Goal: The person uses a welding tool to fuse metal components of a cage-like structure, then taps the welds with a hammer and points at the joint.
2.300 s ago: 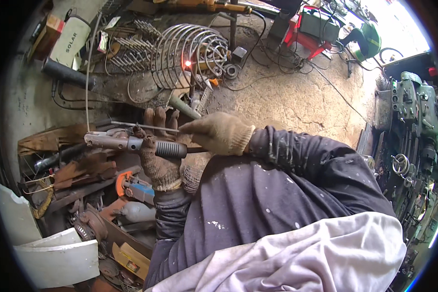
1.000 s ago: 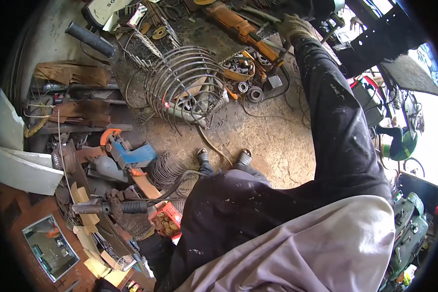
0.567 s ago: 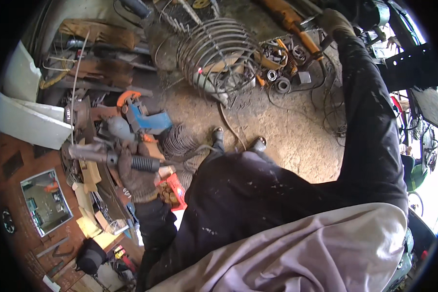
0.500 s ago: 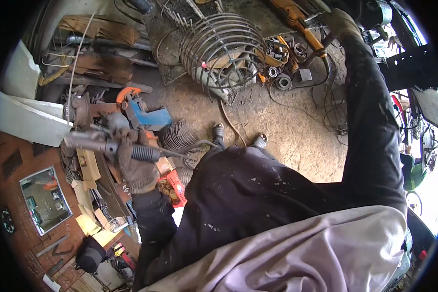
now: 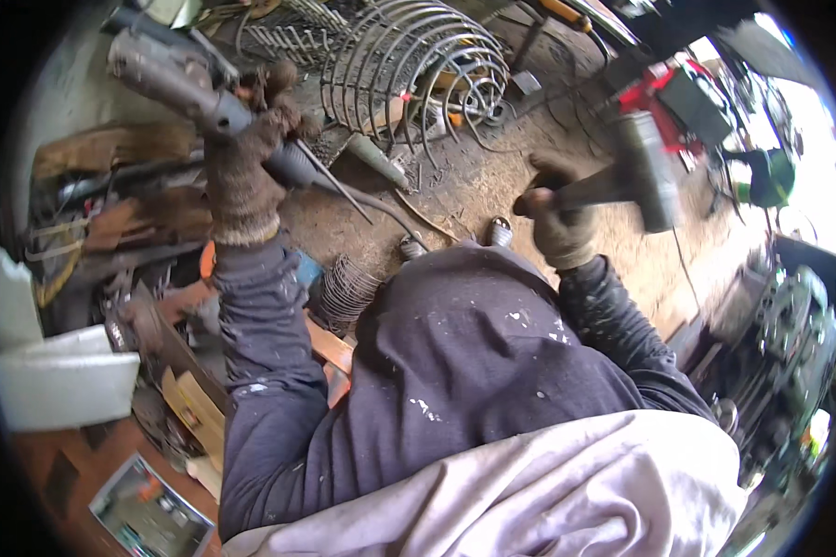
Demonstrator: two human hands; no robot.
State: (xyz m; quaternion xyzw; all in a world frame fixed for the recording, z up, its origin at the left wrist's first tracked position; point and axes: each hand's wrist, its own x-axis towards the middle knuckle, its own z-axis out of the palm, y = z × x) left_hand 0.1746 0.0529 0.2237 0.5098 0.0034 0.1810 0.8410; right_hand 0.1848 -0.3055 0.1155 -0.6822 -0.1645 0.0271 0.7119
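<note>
The hammer [image 5: 627, 181] fills the clenched right hand [image 5: 562, 225]; the left hand [image 5: 247, 172] (gloved) grips a welding holder [image 5: 184, 90].

The left hand [image 5: 244, 176], gloved, wraps a welding holder [image 5: 221, 113] raised at the upper left, its cable [image 5: 381, 206] trailing toward the person's front; a thin rod [image 5: 342, 188] slants just beside the cable. The right hand [image 5: 568, 227], also gloved, grips a hammer [image 5: 627, 181] by its handle, the blurred head out to the right. Beyond and between the hands lies a cage of metal rings [image 5: 409, 79] with a small red glow. A wire coil [image 5: 344, 290] sits below, near the left forearm; a green machine [image 5: 794, 343] stands at the right.
</note>
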